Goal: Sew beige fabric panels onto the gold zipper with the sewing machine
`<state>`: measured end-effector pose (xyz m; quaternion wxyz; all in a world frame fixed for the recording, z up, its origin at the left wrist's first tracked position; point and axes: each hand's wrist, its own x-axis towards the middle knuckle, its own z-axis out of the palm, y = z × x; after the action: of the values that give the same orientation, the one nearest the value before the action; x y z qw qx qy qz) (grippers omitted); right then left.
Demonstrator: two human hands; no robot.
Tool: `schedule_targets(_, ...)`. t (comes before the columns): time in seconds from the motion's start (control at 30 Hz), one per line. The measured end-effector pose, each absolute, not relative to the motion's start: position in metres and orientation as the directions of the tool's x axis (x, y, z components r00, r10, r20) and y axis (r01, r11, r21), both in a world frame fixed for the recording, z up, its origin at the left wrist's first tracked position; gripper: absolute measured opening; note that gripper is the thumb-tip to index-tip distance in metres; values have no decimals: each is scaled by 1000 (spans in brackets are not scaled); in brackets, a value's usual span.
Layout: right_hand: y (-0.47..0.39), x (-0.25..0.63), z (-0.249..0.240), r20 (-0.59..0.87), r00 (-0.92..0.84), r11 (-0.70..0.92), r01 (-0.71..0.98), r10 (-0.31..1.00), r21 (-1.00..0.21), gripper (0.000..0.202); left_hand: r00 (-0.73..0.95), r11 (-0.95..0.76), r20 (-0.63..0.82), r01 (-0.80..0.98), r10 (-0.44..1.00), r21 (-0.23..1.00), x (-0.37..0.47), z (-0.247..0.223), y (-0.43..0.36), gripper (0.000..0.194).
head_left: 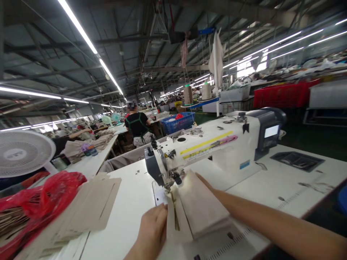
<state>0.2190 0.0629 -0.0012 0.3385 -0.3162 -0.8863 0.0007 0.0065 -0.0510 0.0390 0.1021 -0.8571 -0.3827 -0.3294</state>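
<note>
A white sewing machine (197,144) stands on the table, and a light beige fabric piece (204,207) lies under its presser foot (168,186). The piece has a folded panel raised on the right and a narrow strip with an olive-coloured slot (176,213) on the left. My left hand (152,225) is closed at the strip's left edge, just in front of the presser foot. Behind the raised panel is my right hand (207,185); the fabric hides its fingers, so I cannot tell whether they grip.
A stack of beige cut pieces (92,202) lies at the left beside a red plastic bag (54,191). A white fan (25,153) stands behind them. Thread cones (188,95) rise behind the machine. A person (137,124) sits ahead near a blue crate (177,123).
</note>
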Motion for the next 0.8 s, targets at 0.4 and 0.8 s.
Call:
schedule_targets(0.4, 99, 241, 1, 404, -386, 558, 580, 830, -593, 39, 507, -573, 422, 819, 752, 36, 7, 22, -36, 45)
schedule_targets(0.8, 86, 239, 22, 214, -331, 394, 780, 919, -487, 9, 409, -488, 457, 871, 790, 64, 20, 23, -39, 25)
